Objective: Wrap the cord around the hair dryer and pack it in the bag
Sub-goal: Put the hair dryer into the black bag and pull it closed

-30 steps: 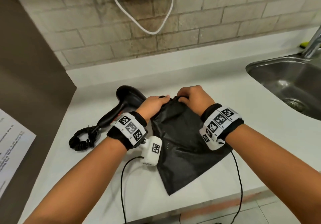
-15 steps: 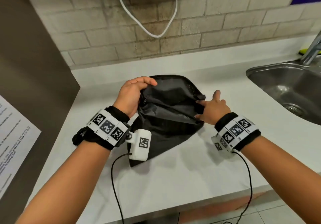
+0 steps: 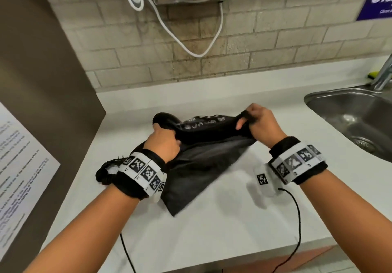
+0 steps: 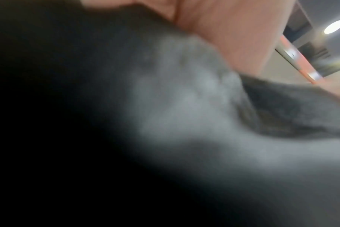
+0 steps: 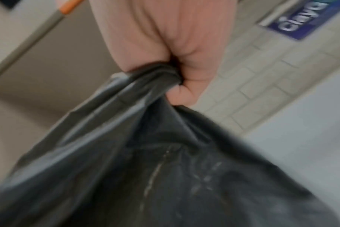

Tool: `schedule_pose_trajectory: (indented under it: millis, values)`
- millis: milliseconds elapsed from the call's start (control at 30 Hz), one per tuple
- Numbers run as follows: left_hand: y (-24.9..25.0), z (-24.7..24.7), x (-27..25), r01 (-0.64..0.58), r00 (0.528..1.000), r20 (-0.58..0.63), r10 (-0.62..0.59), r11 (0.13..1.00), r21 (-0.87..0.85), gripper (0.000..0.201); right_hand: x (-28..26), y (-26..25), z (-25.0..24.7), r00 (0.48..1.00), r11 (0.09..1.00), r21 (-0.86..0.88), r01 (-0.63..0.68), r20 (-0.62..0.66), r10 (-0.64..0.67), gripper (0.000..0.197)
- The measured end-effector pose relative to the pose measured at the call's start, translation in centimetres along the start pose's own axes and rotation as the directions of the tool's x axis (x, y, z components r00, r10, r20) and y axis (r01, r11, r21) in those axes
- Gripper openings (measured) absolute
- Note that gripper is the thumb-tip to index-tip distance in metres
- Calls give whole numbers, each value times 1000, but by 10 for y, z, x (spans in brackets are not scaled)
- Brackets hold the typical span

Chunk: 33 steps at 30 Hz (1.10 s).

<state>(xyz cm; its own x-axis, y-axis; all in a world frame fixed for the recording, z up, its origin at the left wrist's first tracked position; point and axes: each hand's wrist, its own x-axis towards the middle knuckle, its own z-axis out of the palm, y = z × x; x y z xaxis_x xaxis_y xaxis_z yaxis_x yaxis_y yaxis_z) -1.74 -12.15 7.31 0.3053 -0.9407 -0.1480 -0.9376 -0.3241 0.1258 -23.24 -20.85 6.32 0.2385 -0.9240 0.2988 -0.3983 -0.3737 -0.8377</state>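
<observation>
A black fabric bag [image 3: 203, 158] lies on the white counter [image 3: 212, 226], its mouth pulled wide between my two hands. My left hand [image 3: 167, 138] grips the bag's left rim right beside the black hair dryer's head [image 3: 163, 119]. The dryer's handle is hidden under that hand and wrist. Its coiled black cord [image 3: 104, 174] shows left of my wristband. My right hand [image 3: 247, 121] holds the bunched right rim, lifted off the counter. In the right wrist view the fingers [image 5: 181, 92] clench gathered bag cloth [image 5: 165, 169]. The left wrist view is blurred, showing dark bag [image 4: 184, 107] below the palm.
A steel sink [image 3: 314, 101] with a tap [image 3: 384, 75] sits at the right. A brown panel [image 3: 42, 82] with a paper notice [image 3: 17, 166] walls off the left. A white cable [image 3: 191, 52] hangs on the tiled back wall. The counter's front edge runs close below my forearms.
My hands have drawn apart and stretched the bag's mouth sideways. The right hand went up and right, closing on the rim. The dryer's head shows again at the left hand.
</observation>
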Motion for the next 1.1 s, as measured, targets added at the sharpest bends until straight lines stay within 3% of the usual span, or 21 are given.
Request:
schedule_pose_trajectory:
  millis: [100,200,300,533,700,800,867,933,1033,1100]
  values:
    - [-2,6,-4,6,992,-125,-1,999,41,87,-13,-8,11,983,914,-389,111,180,-43,23]
    - [5,18,-20,-95,977,-172,125,980,175,91,-13,-6,19,984,755,-655,-9,128,123,36]
    - [11,37,-34,-153,979,-96,182,957,247,83,-9,-3,28,984,737,-667,-111,31,176,47]
    - [-15,27,-20,-68,997,-15,70,991,118,92,-13,0,37,993,792,-610,-3,88,72,55]
    - [-35,9,-19,-84,994,-79,75,990,-115,93,2,0,27,999,943,-333,18,49,-2,35]
    - [-47,-8,-27,-135,979,-185,85,952,-275,81,7,-12,23,998,998,15,66,-23,-66,14]
    - [-55,-22,-31,-192,949,-304,81,914,-357,67,10,-20,27,997,983,170,74,-25,-71,26]
    - [-63,-39,-33,-206,921,-388,44,899,-386,59,11,-29,37,993,964,261,55,87,-80,27]
    - [-80,-65,-27,-167,887,-456,-80,863,-476,56,11,-45,58,942,902,430,-36,317,-113,13]
    - [-95,-81,-21,-123,852,-489,-190,834,-538,51,12,-51,74,923,876,472,-99,373,-97,7]
